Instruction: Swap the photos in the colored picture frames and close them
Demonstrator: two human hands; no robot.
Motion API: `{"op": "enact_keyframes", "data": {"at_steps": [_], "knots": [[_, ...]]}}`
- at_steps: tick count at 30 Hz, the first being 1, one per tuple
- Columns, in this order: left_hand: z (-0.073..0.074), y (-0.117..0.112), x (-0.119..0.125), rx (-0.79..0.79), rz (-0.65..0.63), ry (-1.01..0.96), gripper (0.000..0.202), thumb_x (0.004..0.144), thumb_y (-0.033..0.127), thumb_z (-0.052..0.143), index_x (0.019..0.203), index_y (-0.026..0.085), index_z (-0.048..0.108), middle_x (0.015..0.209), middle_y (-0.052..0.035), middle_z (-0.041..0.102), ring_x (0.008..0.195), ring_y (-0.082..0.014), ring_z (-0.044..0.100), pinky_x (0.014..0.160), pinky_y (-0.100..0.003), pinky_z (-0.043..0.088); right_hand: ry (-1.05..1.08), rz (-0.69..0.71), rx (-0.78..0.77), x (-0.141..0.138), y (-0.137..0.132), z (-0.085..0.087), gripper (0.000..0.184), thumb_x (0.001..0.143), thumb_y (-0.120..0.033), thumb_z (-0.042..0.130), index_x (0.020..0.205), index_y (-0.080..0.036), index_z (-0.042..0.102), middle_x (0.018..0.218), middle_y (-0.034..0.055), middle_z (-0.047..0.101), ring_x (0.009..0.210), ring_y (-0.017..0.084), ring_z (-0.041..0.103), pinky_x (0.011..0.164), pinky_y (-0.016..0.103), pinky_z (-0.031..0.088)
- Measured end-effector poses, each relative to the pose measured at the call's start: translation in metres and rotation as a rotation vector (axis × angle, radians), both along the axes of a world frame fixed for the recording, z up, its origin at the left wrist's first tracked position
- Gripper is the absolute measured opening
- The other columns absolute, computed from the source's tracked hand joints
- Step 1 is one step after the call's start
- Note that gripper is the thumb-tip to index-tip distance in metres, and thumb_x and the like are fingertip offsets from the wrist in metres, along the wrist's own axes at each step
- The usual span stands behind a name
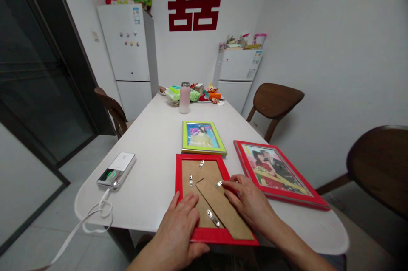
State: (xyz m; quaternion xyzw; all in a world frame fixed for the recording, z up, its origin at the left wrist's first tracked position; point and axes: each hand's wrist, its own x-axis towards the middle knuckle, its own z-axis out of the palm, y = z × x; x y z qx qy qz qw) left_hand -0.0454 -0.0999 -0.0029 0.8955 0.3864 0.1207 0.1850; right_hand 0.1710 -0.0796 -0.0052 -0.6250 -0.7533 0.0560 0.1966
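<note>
A red picture frame (pixel 186 159) lies face down at the table's near edge, its brown backing board and metal clips showing. My left hand (pixel 180 224) rests flat on its lower left corner, fingers stretched out. My right hand (pixel 247 196) lies on the frame's right side, its fingertips touching a metal clip (pixel 219 184) on the backing. A green frame (pixel 203 137) with a picture lies face up just beyond. A larger red frame (pixel 280 173) with a photo lies face up to the right.
A white power bank (pixel 117 170) with a cable lies at the left of the white table (pixel 153 135). A pink bottle (pixel 184 97) and snacks stand at the far end. Wooden chairs (pixel 274 101) flank the table. Two white fridges stand against the wall.
</note>
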Motion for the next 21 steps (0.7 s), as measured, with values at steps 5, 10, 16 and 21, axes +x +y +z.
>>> {"op": "enact_keyframes", "data": {"at_steps": [5, 10, 16, 21], "knots": [[0.001, 0.001, 0.001, -0.012, 0.013, -0.022, 0.040, 0.055, 0.037, 0.069, 0.084, 0.016, 0.052, 0.125, -0.0145, 0.041, 0.118, -0.0247, 0.032, 0.100, -0.047, 0.016, -0.027, -0.012, 0.025, -0.002, 0.011, -0.005, 0.028, 0.078, -0.025, 0.039, 0.092, -0.018, 0.062, 0.086, 0.0077, 0.048, 0.081, 0.018, 0.048, 0.074, 0.031, 0.040], [-0.003, 0.001, 0.002, -0.001, 0.033, -0.051, 0.036, 0.056, 0.036, 0.067, 0.082, 0.016, 0.052, 0.125, -0.0141, 0.042, 0.118, -0.0242, 0.032, 0.100, -0.046, 0.015, 0.028, 0.007, 0.009, -0.002, 0.011, -0.008, 0.027, 0.078, -0.023, 0.039, 0.082, -0.015, 0.065, 0.090, 0.0085, 0.047, 0.083, 0.018, 0.048, 0.076, 0.030, 0.039], [-0.007, 0.000, 0.000, 0.011, 0.022, -0.090, 0.037, 0.057, 0.036, 0.067, 0.083, 0.017, 0.051, 0.124, -0.0136, 0.042, 0.117, -0.0246, 0.033, 0.099, -0.048, 0.015, 0.013, 0.038, 0.026, 0.000, 0.009, -0.003, 0.028, 0.080, -0.024, 0.038, 0.087, -0.016, 0.064, 0.091, 0.0090, 0.050, 0.085, 0.019, 0.047, 0.077, 0.032, 0.038], [-0.009, 0.001, -0.002, 0.018, 0.011, -0.105, 0.037, 0.056, 0.039, 0.068, 0.081, 0.017, 0.050, 0.122, -0.0133, 0.045, 0.117, -0.0244, 0.034, 0.099, -0.049, 0.016, 0.034, 0.194, 0.021, -0.023, -0.004, 0.008, 0.024, 0.078, -0.022, 0.041, 0.085, -0.020, 0.064, 0.089, 0.0066, 0.053, 0.084, 0.017, 0.046, 0.074, 0.031, 0.038]]}}
